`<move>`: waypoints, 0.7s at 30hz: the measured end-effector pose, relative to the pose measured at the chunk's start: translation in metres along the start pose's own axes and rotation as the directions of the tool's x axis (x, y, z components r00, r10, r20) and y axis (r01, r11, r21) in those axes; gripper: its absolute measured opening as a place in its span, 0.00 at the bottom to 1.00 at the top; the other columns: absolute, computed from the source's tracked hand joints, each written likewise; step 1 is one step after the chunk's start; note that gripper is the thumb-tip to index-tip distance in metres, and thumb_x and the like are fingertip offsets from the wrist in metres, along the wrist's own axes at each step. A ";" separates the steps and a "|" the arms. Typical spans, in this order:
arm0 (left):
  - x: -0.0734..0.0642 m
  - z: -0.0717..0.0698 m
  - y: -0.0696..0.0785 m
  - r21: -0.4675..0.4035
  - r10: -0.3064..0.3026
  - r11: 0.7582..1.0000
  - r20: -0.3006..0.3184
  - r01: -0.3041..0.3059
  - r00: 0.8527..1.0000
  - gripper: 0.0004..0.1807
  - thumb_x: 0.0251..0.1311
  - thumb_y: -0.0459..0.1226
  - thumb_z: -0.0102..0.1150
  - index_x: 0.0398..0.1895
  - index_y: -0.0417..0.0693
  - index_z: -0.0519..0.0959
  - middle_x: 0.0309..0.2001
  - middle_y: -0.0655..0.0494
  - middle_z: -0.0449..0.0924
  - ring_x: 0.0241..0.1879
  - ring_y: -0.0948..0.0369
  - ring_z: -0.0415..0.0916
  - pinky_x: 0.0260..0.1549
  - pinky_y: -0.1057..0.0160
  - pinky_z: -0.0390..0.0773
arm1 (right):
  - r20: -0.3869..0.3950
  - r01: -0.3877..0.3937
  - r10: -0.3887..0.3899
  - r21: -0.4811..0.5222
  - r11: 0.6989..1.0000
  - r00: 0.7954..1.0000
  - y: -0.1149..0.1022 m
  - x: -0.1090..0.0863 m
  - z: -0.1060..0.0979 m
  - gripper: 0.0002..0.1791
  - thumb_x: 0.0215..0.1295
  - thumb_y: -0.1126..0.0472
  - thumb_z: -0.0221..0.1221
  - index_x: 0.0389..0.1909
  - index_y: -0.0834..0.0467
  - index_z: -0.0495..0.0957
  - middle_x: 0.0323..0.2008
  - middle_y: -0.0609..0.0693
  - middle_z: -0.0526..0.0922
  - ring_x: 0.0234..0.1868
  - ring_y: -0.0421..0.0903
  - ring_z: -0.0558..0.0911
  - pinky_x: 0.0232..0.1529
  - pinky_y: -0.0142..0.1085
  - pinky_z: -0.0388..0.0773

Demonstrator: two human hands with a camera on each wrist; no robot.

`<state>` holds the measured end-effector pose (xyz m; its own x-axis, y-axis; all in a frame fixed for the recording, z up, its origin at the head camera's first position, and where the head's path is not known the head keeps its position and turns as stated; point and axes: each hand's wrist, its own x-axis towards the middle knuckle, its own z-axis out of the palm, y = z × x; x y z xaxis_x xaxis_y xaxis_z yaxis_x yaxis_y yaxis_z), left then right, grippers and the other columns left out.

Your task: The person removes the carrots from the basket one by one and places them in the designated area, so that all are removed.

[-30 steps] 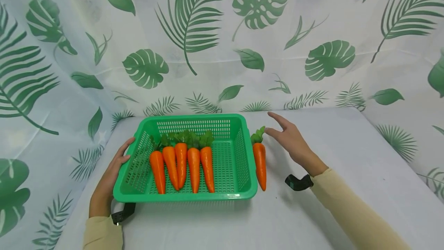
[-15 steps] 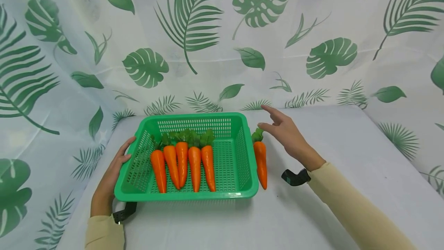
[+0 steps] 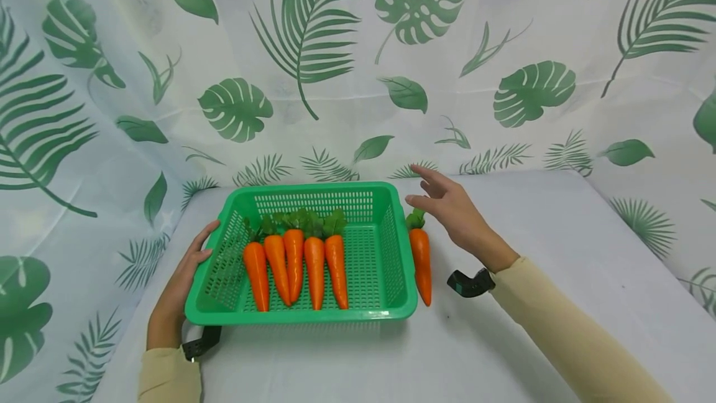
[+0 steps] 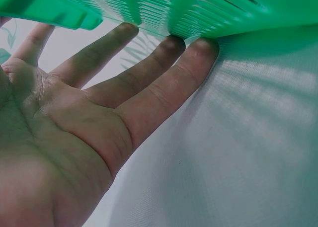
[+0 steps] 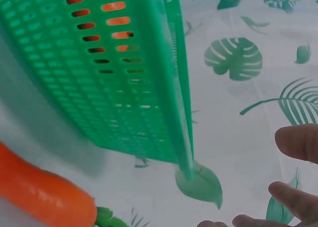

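Note:
In the head view a green plastic basket (image 3: 366, 266) stands on the white cloth. Several orange carrots (image 3: 315, 272) with green tops lie side by side inside it. Against its left wall rests my left hand (image 3: 178, 282); the left wrist view has straight fingertips right at the slotted side (image 4: 169, 13), the thumb mostly out of sight. A single carrot (image 3: 423, 263) lies outside, along the basket's right wall. Over its leafy top hovers my right hand (image 3: 455, 213), fingers extended, thumb apart, holding nothing. The right wrist view shows this carrot (image 5: 49, 199) low at the left.
A white cloth (image 3: 537, 241) covers the table. Behind and to the left hangs a white curtain (image 3: 347, 104) printed with green leaves. Each wrist carries a black camera mount (image 3: 471, 283).
My right hand has moved left and slightly away from me, past the loose carrot's leaves toward the basket's right rim. The left hand, basket and carrots stay as they were.

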<state>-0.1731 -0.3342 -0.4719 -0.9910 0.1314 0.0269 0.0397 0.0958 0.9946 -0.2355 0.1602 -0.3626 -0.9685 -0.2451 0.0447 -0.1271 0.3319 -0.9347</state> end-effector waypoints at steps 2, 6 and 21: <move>0.000 0.000 0.000 -0.001 0.001 1.000 -0.001 -0.001 1.000 0.30 0.89 0.45 0.33 0.89 0.62 0.50 0.81 0.42 0.46 0.55 0.63 0.73 0.48 0.66 0.79 | 0.005 0.006 -0.006 0.014 1.000 1.000 -0.002 0.001 0.002 0.38 0.79 0.58 0.61 0.85 0.56 0.59 0.85 0.53 0.54 0.84 0.59 0.54 0.76 0.64 0.57; 0.001 0.000 0.000 -0.003 0.003 1.000 0.004 -0.003 1.000 0.30 0.89 0.45 0.32 0.89 0.62 0.50 0.80 0.43 0.46 0.55 0.63 0.73 0.48 0.66 0.79 | 0.010 0.007 -0.007 0.032 0.999 1.000 -0.003 0.002 0.005 0.38 0.79 0.58 0.61 0.85 0.57 0.60 0.84 0.54 0.55 0.83 0.59 0.55 0.76 0.63 0.57; 0.000 0.000 0.000 -0.024 0.007 1.000 0.005 -0.007 1.000 0.29 0.89 0.45 0.33 0.88 0.63 0.52 0.78 0.46 0.50 0.55 0.62 0.74 0.48 0.65 0.80 | 0.034 0.028 -0.031 0.083 0.996 0.999 -0.009 0.006 0.016 0.35 0.80 0.61 0.60 0.83 0.62 0.62 0.83 0.57 0.56 0.82 0.60 0.57 0.76 0.61 0.58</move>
<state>-0.1728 -0.3343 -0.4719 -0.9900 0.1373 0.0331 0.0432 0.0716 0.9965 -0.2365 0.1409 -0.3597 -0.9562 -0.2863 0.0612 -0.1357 0.2482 -0.9591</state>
